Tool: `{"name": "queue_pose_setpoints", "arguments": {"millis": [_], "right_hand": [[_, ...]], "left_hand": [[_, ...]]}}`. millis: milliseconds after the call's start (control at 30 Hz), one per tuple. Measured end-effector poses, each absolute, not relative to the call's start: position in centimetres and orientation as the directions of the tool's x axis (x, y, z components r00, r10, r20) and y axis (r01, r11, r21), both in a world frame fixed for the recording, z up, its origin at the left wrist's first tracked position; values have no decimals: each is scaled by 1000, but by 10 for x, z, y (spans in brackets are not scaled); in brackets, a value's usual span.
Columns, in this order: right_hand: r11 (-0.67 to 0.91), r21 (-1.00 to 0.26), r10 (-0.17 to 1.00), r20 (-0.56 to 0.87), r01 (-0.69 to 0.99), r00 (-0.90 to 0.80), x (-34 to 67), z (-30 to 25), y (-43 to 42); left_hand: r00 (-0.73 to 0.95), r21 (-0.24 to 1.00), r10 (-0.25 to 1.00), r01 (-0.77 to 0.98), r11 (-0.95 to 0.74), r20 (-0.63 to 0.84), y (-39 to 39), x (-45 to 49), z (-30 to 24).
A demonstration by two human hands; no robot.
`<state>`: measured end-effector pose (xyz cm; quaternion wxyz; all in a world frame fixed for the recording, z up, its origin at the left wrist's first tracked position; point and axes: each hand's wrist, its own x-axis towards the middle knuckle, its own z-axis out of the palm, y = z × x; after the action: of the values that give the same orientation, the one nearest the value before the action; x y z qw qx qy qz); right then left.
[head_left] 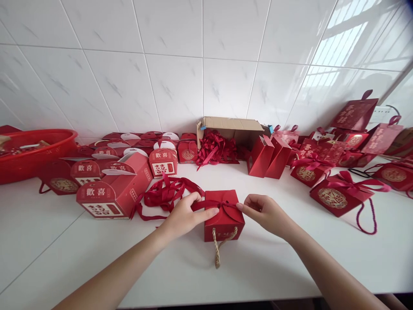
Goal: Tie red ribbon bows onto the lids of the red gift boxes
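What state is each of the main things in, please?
Red box: upright, closed
Box ribbon: gathered on top, no bow visible
Rope handle: drooping
Left hand: holding box ribbon
Right hand: at the box's edge, grip unclear
Loose ribbon: tangled
Cardboard carton: open
Carton ribbons: heaped
Nearest right-side box: bow tied on top
Red basin: upright

Smooth cardbd box (226, 221) w/ satiny ribbon (210, 203) & rough rope handle (217, 255).
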<state>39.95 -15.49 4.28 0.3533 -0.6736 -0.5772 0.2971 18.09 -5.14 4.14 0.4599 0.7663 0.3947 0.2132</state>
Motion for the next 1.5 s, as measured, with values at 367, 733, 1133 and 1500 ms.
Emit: {"name": "queue_pose_setpoints", "arguments": {"millis": [367,733,1133,1500], "right_hand": [[-153,-902,986,-111,403,127,423,35,-154],[-84,-991,993,-93,108,-79,426,51,-162],[-58,-979,988,-28,-196,-153,411,66,-159],[-95,-981,991,-76,-167,-113,414,62,-164]], "left_hand": [[544,778,838,509,-370,42,-57,177,44],[584,632,683,340,-696,439,-64,185,57],[772,400,456,285,-871,444,-70,229,78],[695,442,467,234,-866,547,-66,228,71]]}}
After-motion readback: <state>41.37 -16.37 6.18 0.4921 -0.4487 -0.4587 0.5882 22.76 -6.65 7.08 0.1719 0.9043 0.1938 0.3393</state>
